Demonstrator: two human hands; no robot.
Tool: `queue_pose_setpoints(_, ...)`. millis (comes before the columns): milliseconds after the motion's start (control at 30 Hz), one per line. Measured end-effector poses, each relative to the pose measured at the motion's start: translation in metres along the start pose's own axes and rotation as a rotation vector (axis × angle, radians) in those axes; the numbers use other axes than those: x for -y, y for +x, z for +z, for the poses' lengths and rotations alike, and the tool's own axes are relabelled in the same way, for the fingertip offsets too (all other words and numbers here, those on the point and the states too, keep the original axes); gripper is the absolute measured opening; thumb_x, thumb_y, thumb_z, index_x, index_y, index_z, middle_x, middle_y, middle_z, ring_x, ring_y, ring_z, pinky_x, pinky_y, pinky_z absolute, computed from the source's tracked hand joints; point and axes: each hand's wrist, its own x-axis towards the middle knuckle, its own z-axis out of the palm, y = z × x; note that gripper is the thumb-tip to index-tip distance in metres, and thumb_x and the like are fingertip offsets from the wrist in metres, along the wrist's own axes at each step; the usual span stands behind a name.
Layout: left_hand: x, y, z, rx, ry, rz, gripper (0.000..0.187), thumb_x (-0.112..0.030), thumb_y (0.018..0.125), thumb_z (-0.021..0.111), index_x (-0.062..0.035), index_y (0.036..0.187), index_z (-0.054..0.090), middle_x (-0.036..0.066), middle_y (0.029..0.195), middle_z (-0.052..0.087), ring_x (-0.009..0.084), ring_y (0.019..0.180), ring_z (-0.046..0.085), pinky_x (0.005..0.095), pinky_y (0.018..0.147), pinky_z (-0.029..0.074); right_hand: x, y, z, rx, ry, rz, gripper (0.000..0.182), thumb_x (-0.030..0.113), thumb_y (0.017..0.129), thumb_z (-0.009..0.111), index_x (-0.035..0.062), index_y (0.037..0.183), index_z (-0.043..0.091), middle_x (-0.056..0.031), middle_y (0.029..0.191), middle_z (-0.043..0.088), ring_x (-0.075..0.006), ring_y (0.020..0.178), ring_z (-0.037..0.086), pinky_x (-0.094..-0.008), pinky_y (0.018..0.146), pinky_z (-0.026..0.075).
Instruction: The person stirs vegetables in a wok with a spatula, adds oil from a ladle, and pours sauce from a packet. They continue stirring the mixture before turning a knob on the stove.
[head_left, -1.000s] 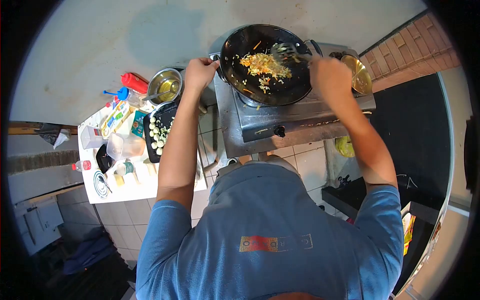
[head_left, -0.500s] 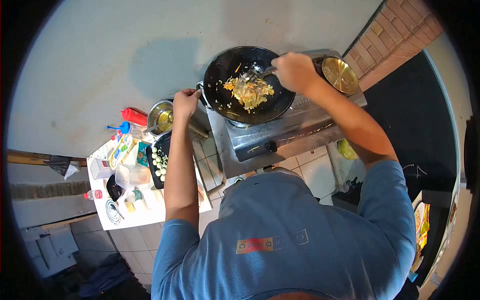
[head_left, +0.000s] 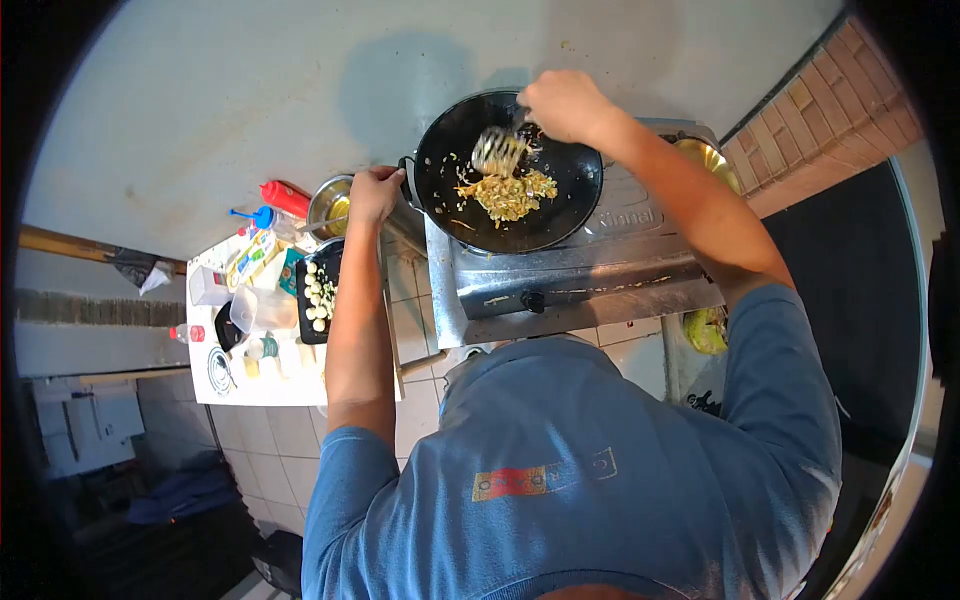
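Food (head_left: pixel 510 198) lies heaped near the middle of the black wok (head_left: pixel 575 178), as my head view shows me from afar, with loose shreds scattered around the heap. I see the left hand (head_left: pixel 374 193) closed on the wok's side handle (head_left: pixel 407 190), thumb and fingers gripping it. My right hand (head_left: pixel 565 103) is above the wok's far rim, fingers wrapped round the spatula (head_left: pixel 497 150). Its slotted head is at the heap's far edge; I cannot tell whether it touches the food. I have the wok over the metal stove (head_left: pixel 590 280), whose black knob (head_left: pixel 533 300) faces the person. Beyond the right forearm is a partly hidden gold pan (head_left: pixel 712 160). On my left, near the left forearm, I see a metal bowl (head_left: pixel 330 205) with yellow liquid, a black tray (head_left: pixel 328 252) of white balls, and a red bottle (head_left: pixel 286 198), beside or on the white table (head_left: pixel 255 395).
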Motion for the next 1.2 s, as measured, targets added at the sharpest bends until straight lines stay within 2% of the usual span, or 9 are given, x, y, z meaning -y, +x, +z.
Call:
queue_pose_setpoints(133,-0.010,-0.003,-0.001,-0.012,0.050,0.002,0.034,-0.026,0.083,0.064,0.0028,0.100,0.067,0.015,0.088,0.070,0.0187,0.081,0.065,0.0306,0.075,0.049,-0.023,0.024,0.029,-0.100,0.036,0.084,0.017,0.022,0.083,0.061,0.0094,0.093,0.066,-0.0162,0.084,0.065,-0.0349,0.082,0.063,-0.0461,0.070,0.051)
queue_pose_setpoints(167,-0.014,-0.006,0.000,-0.047,0.024,0.004,0.031,-0.023,0.080,0.065,0.0040,0.097,0.068,0.020,0.087,0.069,0.0257,0.080,0.067,0.0330,0.074,0.050,-0.025,0.025,0.040,-0.105,0.117,0.018,0.015,0.021,0.084,0.060,0.0088,0.092,0.065,-0.0143,0.084,0.065,-0.0341,0.082,0.063,-0.0457,0.069,0.051)
queue_pose_setpoints(300,-0.016,-0.005,0.000,-0.044,0.118,-0.046,0.032,-0.025,0.083,0.064,0.0026,0.099,0.068,0.015,0.090,0.070,0.0207,0.081,0.066,0.0315,0.076,0.049,-0.026,0.008,0.038,-0.082,0.264,-0.343,0.015,0.025,0.083,0.061,0.0112,0.087,0.066,-0.0097,0.083,0.066,-0.0309,0.081,0.064,-0.0449,0.070,0.051)
queue_pose_setpoints(467,-0.014,-0.005,0.006,-0.120,0.067,-0.004,0.030,-0.022,0.080,0.065,0.0038,0.094,0.068,0.019,0.085,0.069,0.0253,0.078,0.067,0.0333,0.073,0.050,-0.030,0.012,0.027,-0.055,0.074,-0.165,0.016,0.025,0.084,0.059,0.0113,0.091,0.065,-0.0106,0.086,0.066,-0.0310,0.082,0.064,-0.0443,0.069,0.052)
queue_pose_setpoints(533,-0.009,-0.002,0.008,-0.108,0.053,-0.019,0.030,-0.021,0.080,0.065,0.0039,0.095,0.068,0.019,0.086,0.069,0.0256,0.079,0.067,0.0333,0.073,0.050,-0.024,0.013,0.042,-0.185,0.150,-0.068,0.017,0.025,0.085,0.059,0.0105,0.093,0.064,-0.0116,0.086,0.065,-0.0315,0.083,0.063,-0.0444,0.068,0.052)
queue_pose_setpoints(667,0.001,0.001,0.008,-0.108,0.062,-0.007,0.029,-0.021,0.079,0.065,0.0038,0.095,0.068,0.020,0.087,0.069,0.0264,0.079,0.068,0.0331,0.074,0.050,-0.028,-0.002,0.039,-0.049,0.307,-0.333,0.017,0.022,0.084,0.059,0.0101,0.097,0.063,-0.0117,0.085,0.062,-0.0342,0.081,0.060,-0.0444,0.069,0.049)
queue_pose_setpoints(933,-0.015,-0.007,0.003,-0.075,0.081,-0.092,0.031,-0.023,0.081,0.066,0.0026,0.098,0.068,0.017,0.091,0.069,0.0233,0.082,0.066,0.0329,0.076,0.049,-0.022,0.007,0.050,-0.320,0.377,-0.343,0.020,0.022,0.084,0.060,0.0113,0.101,0.064,-0.0091,0.081,0.062,-0.0311,0.080,0.059,-0.0415,0.069,0.047)
queue_pose_setpoints(1033,-0.017,-0.009,0.002,-0.046,0.047,-0.122,0.033,-0.026,0.083,0.066,0.0017,0.101,0.068,0.015,0.093,0.069,0.0199,0.084,0.064,0.0322,0.078,0.048,-0.036,-0.002,0.042,-0.264,0.258,-0.536,0.017,0.024,0.084,0.059,0.0128,0.097,0.062,-0.0065,0.083,0.061,-0.0305,0.085,0.060,-0.0429,0.071,0.049)
queue_pose_setpoints(1200,-0.026,-0.016,-0.001,-0.029,0.012,-0.144,0.034,-0.026,0.083,0.065,0.0014,0.102,0.068,0.014,0.094,0.069,0.0200,0.086,0.064,0.0317,0.078,0.047,-0.045,-0.023,0.011,-0.225,0.211,-0.473,0.017,0.023,0.084,0.059,0.0125,0.097,0.062,-0.0075,0.084,0.062,-0.0306,0.083,0.060,-0.0430,0.070,0.048)
